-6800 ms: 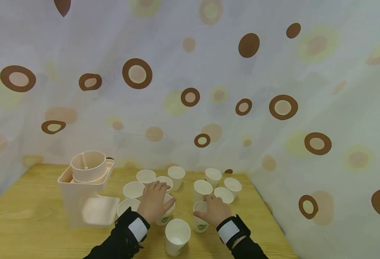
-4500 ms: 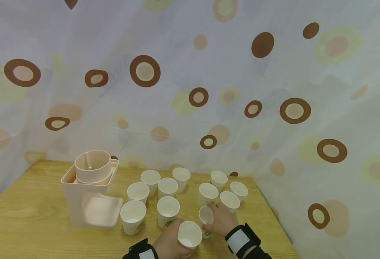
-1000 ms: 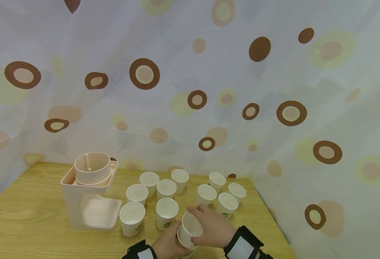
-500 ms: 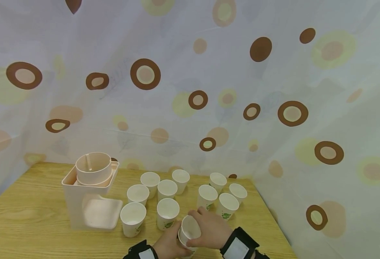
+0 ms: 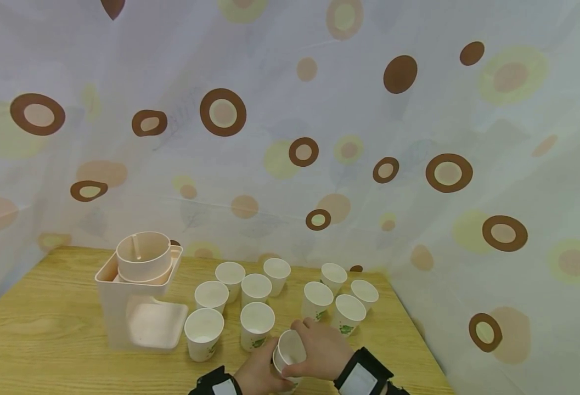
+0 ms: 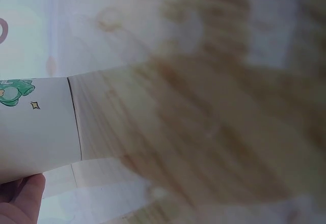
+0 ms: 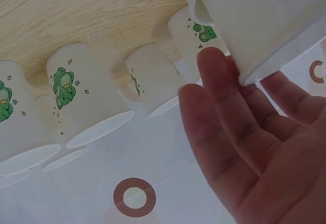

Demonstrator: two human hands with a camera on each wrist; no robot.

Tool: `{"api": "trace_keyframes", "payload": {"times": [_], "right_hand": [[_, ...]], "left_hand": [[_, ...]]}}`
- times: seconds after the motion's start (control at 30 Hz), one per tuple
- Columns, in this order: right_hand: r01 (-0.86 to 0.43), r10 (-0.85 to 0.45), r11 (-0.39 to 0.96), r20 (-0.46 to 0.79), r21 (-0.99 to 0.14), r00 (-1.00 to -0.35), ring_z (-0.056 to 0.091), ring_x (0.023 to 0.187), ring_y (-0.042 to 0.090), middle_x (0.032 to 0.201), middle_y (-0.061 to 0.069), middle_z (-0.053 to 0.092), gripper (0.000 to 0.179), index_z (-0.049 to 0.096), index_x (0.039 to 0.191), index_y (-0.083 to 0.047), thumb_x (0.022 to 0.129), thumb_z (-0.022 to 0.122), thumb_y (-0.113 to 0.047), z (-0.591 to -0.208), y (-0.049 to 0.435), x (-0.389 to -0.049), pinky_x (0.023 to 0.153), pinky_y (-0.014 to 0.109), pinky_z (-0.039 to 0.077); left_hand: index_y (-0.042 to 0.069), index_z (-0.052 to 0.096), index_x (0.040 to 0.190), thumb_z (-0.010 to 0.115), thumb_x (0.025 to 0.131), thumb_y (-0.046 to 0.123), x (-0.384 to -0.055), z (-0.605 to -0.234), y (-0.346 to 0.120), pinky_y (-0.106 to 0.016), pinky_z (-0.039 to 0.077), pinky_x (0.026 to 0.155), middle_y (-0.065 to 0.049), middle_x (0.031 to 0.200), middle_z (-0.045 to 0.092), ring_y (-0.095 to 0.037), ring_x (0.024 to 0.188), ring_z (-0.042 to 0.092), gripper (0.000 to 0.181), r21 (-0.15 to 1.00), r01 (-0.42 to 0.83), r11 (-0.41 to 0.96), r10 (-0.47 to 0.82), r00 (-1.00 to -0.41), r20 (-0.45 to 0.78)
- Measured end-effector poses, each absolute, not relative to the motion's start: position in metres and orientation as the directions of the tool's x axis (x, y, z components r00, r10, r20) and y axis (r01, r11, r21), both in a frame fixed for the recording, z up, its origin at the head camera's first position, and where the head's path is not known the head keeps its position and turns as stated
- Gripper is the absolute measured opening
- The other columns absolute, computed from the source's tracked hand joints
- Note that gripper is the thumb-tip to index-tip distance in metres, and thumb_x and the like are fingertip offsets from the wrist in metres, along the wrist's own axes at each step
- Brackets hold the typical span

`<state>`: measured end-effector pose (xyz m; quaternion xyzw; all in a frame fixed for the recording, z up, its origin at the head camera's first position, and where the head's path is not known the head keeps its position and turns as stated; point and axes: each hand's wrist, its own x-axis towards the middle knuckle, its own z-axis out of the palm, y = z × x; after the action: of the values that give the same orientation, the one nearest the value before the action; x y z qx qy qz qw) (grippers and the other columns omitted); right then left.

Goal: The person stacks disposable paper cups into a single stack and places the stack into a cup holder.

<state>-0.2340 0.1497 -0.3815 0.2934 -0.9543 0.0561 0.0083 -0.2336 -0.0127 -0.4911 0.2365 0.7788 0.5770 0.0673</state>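
Observation:
Near the front of the table, my left hand (image 5: 259, 372) grips an upright white paper cup (image 6: 35, 137) with a green cartoon print. My right hand (image 5: 325, 351) holds a second paper cup (image 5: 291, 346) by its upper side, tilted, with its lower part inside the mouth of the left hand's cup. Fingers hide much of both cups in the head view. In the right wrist view the held cup's wall (image 7: 275, 25) fills the upper right, and the fingertips (image 7: 211, 61) lie near its rim.
Several upright paper cups (image 5: 257, 323) stand behind and left of the hands. Another group of cups (image 5: 350, 315) is close beyond the right hand. A pale plastic container (image 5: 117, 307) with a round cup-shaped part (image 5: 143, 262) stands left on the wooden table (image 5: 48, 312). Patterned cloth hangs behind.
Both hands were open over the cups at first. The left then gripped the front cup; the right took a cup from its right, brought it over, and has lowered it slightly into the left one.

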Motion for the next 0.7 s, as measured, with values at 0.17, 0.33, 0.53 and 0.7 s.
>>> {"api": "trace_keyframes", "payload": {"times": [0.17, 0.33, 0.53, 0.7], "right_hand": [[-0.544, -0.543, 0.833, 0.038, -0.1, -0.839, 0.056, 0.07, 0.011, 0.089, -0.001, 0.06, 0.063, 0.058, 0.102, -0.015, 0.062, 0.075, -0.06, -0.3819, 0.1483, -0.2331, 0.049, 0.023, 0.04], [-0.549, -0.546, 0.831, 0.051, -0.087, -0.836, 0.057, 0.072, 0.013, 0.089, -0.001, 0.061, 0.063, 0.058, 0.101, -0.015, 0.061, 0.075, -0.06, -0.3831, 0.1482, -0.2317, 0.05, 0.025, 0.041], [-0.54, -0.541, 0.838, 0.017, -0.074, -0.841, 0.058, 0.075, 0.013, 0.093, 0.001, 0.062, 0.064, 0.059, 0.104, -0.014, 0.062, 0.074, -0.061, -0.3839, 0.1479, -0.2324, 0.054, 0.025, 0.045], [-0.546, -0.546, 0.835, 0.018, -0.068, -0.838, 0.059, 0.076, 0.013, 0.095, 0.002, 0.063, 0.066, 0.06, 0.105, -0.013, 0.062, 0.074, -0.061, -0.386, 0.1486, -0.2334, 0.056, 0.025, 0.046]], "left_hand": [[0.005, 0.046, 0.125, 0.08, 0.067, 0.013, -0.2343, -0.492, -0.0131, -0.029, 0.046, 0.09, -0.01, 0.12, 0.058, -0.019, 0.105, 0.057, 0.068, 0.937, 0.275, 0.214, 0.455, -0.877, 0.154], [0.006, 0.046, 0.123, 0.081, 0.066, 0.014, -0.235, -0.4935, -0.0134, -0.025, 0.046, 0.088, -0.009, 0.118, 0.058, -0.015, 0.103, 0.057, 0.067, 0.93, 0.298, 0.214, 0.455, -0.873, 0.175], [0.004, 0.045, 0.125, 0.08, 0.068, 0.014, -0.2357, -0.4932, -0.0134, -0.025, 0.046, 0.09, -0.01, 0.12, 0.057, -0.015, 0.104, 0.057, 0.068, 0.931, 0.298, 0.209, 0.469, -0.866, 0.172], [0.004, 0.045, 0.126, 0.08, 0.068, 0.014, -0.2357, -0.4931, -0.0134, -0.025, 0.047, 0.09, -0.01, 0.12, 0.058, -0.016, 0.104, 0.057, 0.068, 0.932, 0.296, 0.209, 0.468, -0.867, 0.171]]}}
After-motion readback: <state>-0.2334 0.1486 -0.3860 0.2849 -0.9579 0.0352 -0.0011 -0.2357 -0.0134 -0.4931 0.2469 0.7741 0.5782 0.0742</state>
